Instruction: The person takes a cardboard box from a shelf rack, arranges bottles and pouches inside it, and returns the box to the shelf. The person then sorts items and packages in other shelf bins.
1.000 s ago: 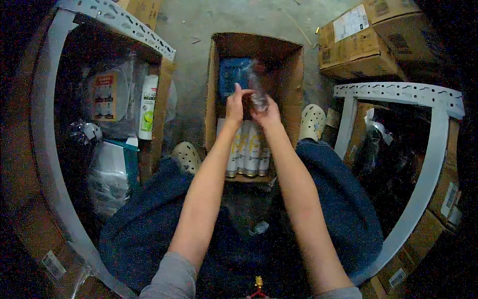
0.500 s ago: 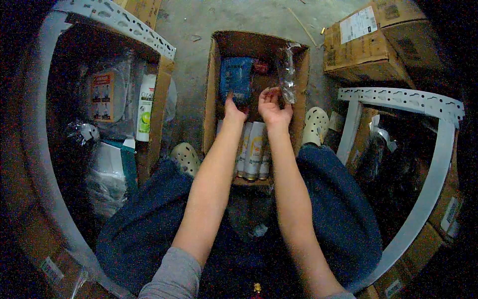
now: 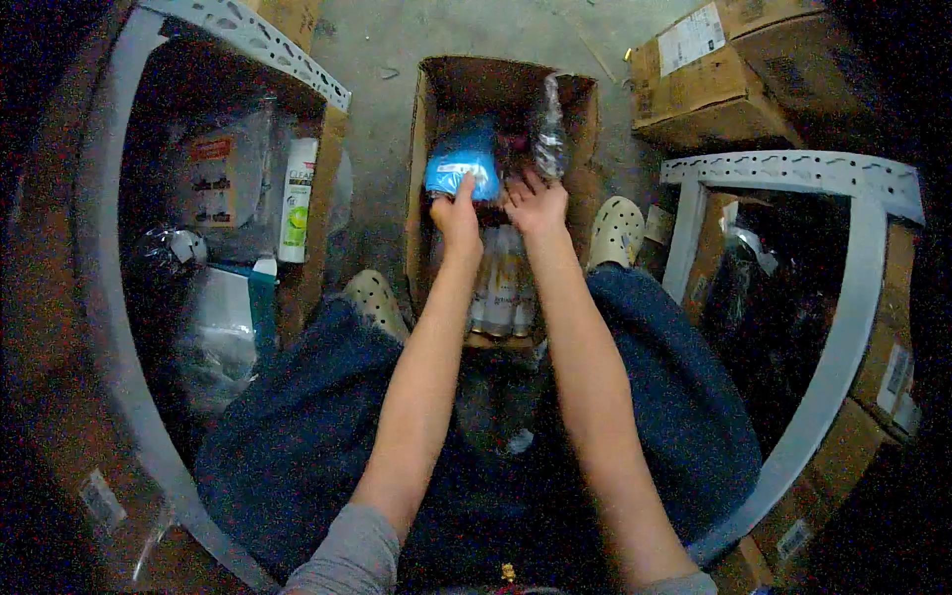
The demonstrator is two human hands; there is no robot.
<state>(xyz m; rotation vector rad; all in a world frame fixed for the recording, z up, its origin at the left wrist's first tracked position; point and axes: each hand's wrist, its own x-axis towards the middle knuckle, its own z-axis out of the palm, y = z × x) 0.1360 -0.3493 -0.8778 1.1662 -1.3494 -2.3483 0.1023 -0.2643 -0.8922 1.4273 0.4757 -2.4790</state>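
Observation:
My left hand [image 3: 457, 220] grips the near edge of a blue plastic package [image 3: 462, 159], its thumb on top and the other fingers hidden underneath. The package is tilted inside an open cardboard box [image 3: 420, 129]. Palm up and fingers spread, my right hand [image 3: 536, 206] is beside the package; no held object shows in it. Just beyond its fingers a clear plastic-wrapped item [image 3: 549, 134] stands against the box's right side. Several white cylinders with yellow print [image 3: 503, 293] lie in the near end of the box, partly covered by my forearms.
A white metal shelf frame [image 3: 119, 238] on the left surrounds a shampoo bottle [image 3: 297, 203] and plastic-wrapped goods. Another white frame [image 3: 851, 288] stands on the right, holding dark bagged items. A closed carton [image 3: 704, 84] sits at the upper right on the concrete floor [image 3: 382, 45].
My left hand has taken hold of the blue package and tilted its near edge up. My right hand has stayed palm up, fingers now more spread. The whole view has shifted slightly.

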